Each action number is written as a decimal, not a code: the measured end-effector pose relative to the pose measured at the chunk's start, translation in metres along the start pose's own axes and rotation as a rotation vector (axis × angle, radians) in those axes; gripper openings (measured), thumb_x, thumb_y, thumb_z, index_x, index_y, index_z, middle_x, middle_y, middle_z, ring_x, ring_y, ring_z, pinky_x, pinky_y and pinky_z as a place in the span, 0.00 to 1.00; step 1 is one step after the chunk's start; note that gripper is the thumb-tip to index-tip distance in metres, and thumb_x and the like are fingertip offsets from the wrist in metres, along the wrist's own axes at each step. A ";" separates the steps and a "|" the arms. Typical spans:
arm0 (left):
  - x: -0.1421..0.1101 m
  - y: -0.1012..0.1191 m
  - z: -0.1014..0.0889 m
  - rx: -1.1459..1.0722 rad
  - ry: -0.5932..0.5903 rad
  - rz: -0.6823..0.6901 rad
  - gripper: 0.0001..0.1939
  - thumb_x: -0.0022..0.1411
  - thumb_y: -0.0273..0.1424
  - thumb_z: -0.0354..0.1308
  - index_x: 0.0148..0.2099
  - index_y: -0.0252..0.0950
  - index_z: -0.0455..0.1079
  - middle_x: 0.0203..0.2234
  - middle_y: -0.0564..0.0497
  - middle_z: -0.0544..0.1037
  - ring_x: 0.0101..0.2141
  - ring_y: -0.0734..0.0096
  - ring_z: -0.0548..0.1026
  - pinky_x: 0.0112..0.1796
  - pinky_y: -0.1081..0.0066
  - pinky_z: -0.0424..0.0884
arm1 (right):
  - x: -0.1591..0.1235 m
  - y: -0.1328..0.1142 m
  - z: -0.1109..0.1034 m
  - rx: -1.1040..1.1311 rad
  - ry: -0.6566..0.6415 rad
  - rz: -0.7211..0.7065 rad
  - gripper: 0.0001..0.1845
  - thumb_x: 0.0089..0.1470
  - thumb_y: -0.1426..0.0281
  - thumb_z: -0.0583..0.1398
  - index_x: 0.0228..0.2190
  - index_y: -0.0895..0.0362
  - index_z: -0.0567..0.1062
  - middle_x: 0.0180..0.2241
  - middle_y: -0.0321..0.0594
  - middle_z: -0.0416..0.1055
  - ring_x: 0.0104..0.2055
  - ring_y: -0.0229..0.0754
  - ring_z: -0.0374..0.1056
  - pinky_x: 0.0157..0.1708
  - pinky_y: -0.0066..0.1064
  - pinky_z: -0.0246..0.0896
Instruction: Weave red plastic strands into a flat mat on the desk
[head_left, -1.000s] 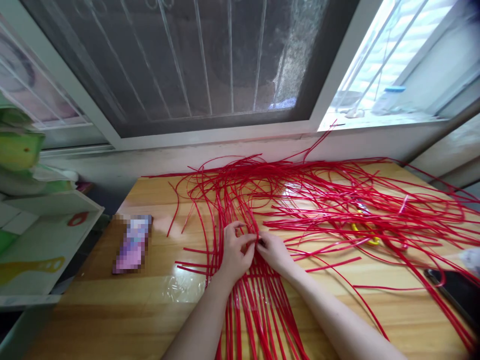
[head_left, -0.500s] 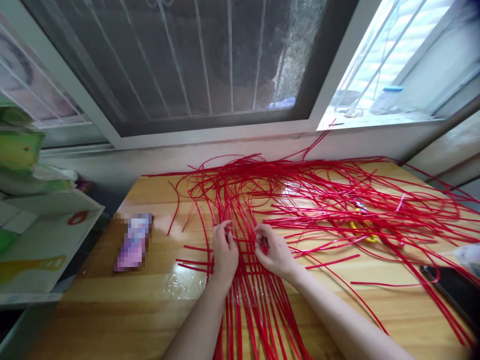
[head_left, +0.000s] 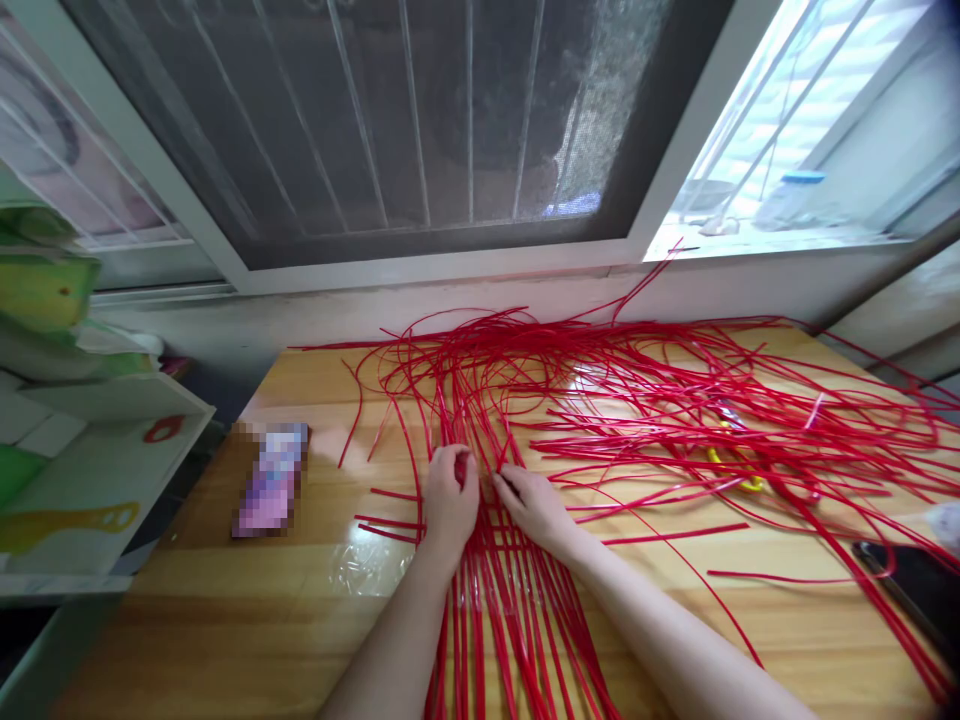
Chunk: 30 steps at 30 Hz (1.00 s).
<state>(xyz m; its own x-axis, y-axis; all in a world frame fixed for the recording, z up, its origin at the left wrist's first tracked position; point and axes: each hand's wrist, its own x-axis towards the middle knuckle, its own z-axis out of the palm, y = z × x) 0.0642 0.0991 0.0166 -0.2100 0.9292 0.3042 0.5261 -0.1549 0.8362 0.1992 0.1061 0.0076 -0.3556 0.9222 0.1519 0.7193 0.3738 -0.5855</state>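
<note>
Long thin red strips [head_left: 480, 620] run down the wooden table in a loose row, with a few short strips [head_left: 390, 523] crossing them sideways near my hands. My left hand [head_left: 450, 497] is closed over the left part of the row, its fingertips curled around red strips. Just to the right, my right hand [head_left: 536, 510] rests low over the row with its fingers bent together at the strips. Its fingertips are partly hidden, so exactly which strips it holds cannot be made out. Clear tape [head_left: 367, 568] lies on the table beside my left forearm.
A tangled heap of red strips [head_left: 645, 370] spreads along the back and right, over yellow-handled scissors [head_left: 748, 482]. A dark phone [head_left: 911, 590] lies at the right edge, a blurred pink-purple item [head_left: 271, 480] at left. The window frame [head_left: 442, 265] rises behind the wooden table [head_left: 225, 620].
My right hand has moved left and lower, closer to my left hand, and its fingers now reach onto the strips. My left hand has curled more in nearly the same place. The view shifted slightly.
</note>
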 end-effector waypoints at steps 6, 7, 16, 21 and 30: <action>0.000 -0.004 0.007 0.350 -0.089 0.010 0.09 0.54 0.30 0.53 0.39 0.34 0.63 0.31 0.48 0.69 0.35 0.66 0.67 0.39 0.62 0.63 | 0.001 -0.002 -0.002 0.009 0.012 -0.013 0.17 0.58 0.65 0.45 0.23 0.57 0.66 0.23 0.37 0.67 0.25 0.37 0.62 0.26 0.26 0.51; -0.001 -0.003 0.007 0.376 -0.084 0.004 0.10 0.54 0.30 0.53 0.39 0.33 0.63 0.31 0.48 0.69 0.35 0.65 0.67 0.39 0.62 0.63 | 0.001 -0.002 -0.002 0.011 0.012 -0.013 0.17 0.58 0.65 0.45 0.23 0.57 0.67 0.24 0.38 0.68 0.26 0.37 0.63 0.26 0.26 0.52; 0.007 -0.009 0.001 0.189 -0.183 0.033 0.04 0.54 0.30 0.54 0.29 0.34 0.67 0.27 0.50 0.69 0.32 0.69 0.67 0.36 0.66 0.64 | 0.006 -0.004 -0.006 0.010 -0.006 0.073 0.18 0.57 0.64 0.47 0.23 0.57 0.69 0.22 0.38 0.69 0.25 0.38 0.64 0.24 0.26 0.50; 0.003 -0.005 -0.006 -0.074 -0.247 0.178 0.05 0.53 0.27 0.54 0.34 0.37 0.70 0.34 0.49 0.69 0.39 0.68 0.67 0.42 0.64 0.64 | 0.009 -0.002 -0.008 0.064 -0.037 0.149 0.12 0.52 0.70 0.49 0.23 0.57 0.70 0.21 0.37 0.69 0.24 0.37 0.63 0.23 0.25 0.49; 0.001 0.001 -0.002 -0.152 -0.200 0.154 0.13 0.51 0.26 0.56 0.41 0.38 0.65 0.41 0.47 0.67 0.43 0.68 0.67 0.45 0.64 0.64 | 0.007 -0.001 -0.004 -0.017 -0.064 0.149 0.08 0.46 0.75 0.53 0.25 0.58 0.72 0.25 0.40 0.72 0.26 0.39 0.64 0.25 0.26 0.49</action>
<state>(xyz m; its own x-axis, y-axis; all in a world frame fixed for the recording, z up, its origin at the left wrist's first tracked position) 0.0625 0.0994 0.0186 0.0376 0.9363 0.3492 0.4065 -0.3335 0.8506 0.1988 0.1131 0.0127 -0.2805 0.9598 0.0131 0.7770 0.2351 -0.5840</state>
